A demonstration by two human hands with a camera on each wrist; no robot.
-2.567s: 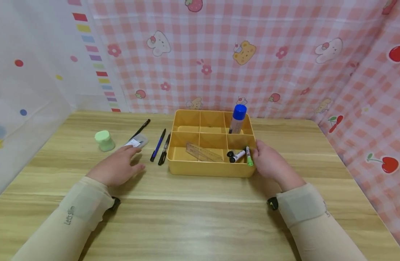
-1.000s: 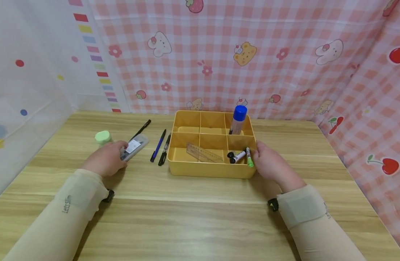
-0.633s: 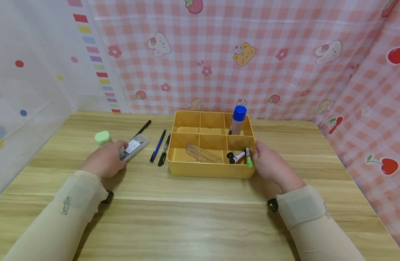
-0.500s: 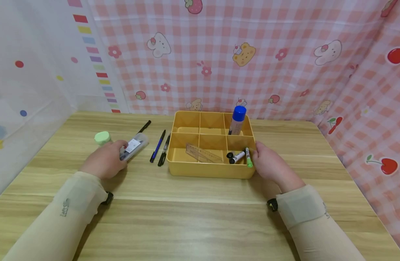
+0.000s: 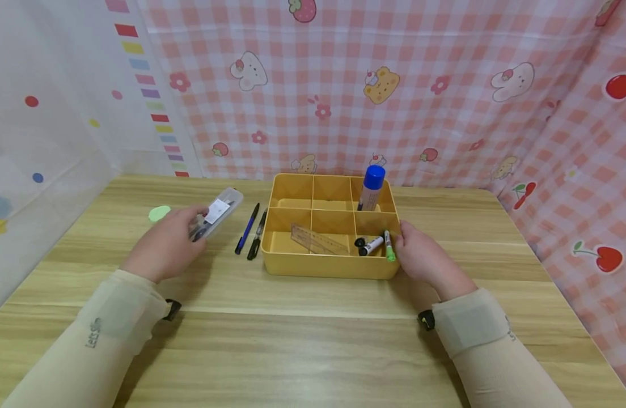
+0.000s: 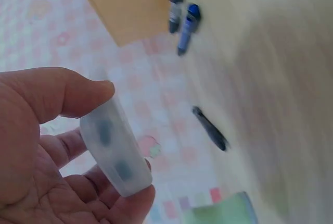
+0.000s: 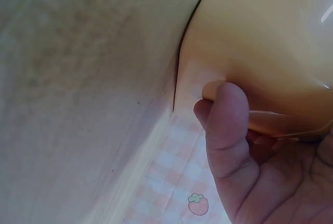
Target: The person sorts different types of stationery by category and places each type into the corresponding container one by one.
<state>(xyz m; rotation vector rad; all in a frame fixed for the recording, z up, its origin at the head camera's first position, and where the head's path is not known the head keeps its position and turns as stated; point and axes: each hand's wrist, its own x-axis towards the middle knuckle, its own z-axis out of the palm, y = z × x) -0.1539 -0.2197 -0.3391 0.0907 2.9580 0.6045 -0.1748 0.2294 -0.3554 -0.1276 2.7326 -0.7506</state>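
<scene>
My left hand [image 5: 165,243] grips a clear plastic case [image 5: 218,212] between thumb and fingers, tilted and lifted off the table. The case carries a white label and has dark items inside. In the left wrist view, the case [image 6: 117,148] shows end-on, with the thumb on one side and fingertips on the other. My right hand [image 5: 425,255] rests against the outer right wall of a yellow divided box [image 5: 330,266]. In the right wrist view, its thumb [image 7: 229,120] lies along the glossy wall of the box [image 7: 270,41], and the other fingers are partly hidden behind the thumb.
A blue pen [image 5: 248,228] and a black pen [image 5: 257,235] lie left of the box. Another black pen [image 6: 209,128] and a pale green object [image 5: 159,213] lie near my left hand. The box holds a ruler [image 5: 318,240], a blue-capped tube [image 5: 372,187] and small markers [image 5: 374,245].
My left hand has taken hold of the clear case and raised it from the table, away from me and slightly right. The right hand has stayed at the box.
</scene>
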